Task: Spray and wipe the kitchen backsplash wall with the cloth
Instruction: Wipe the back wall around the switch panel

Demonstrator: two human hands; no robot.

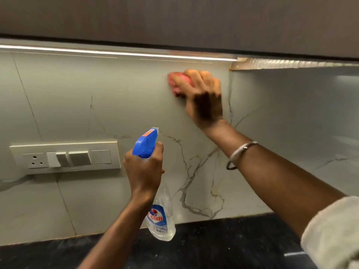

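Pink crumpled cloth [177,82] sits pressed under our right hand [202,94] at the grey marble backsplash wall's [87,105] top edge; our left hand [144,169] grips the clear blue-capped spray bottle [160,216]. Lower wall likely remains unwiped.

Right hand [202,98] presses pink cloth [177,82] against backsplash [97,113]; left hand [143,169] holds spray bottle [159,214].

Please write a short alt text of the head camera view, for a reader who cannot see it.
A person's right hand presses a pink cloth against the marble-patterned backsplash just under the cabinet light strip. The left hand holds a blue-topped spray bottle above the dark counter.
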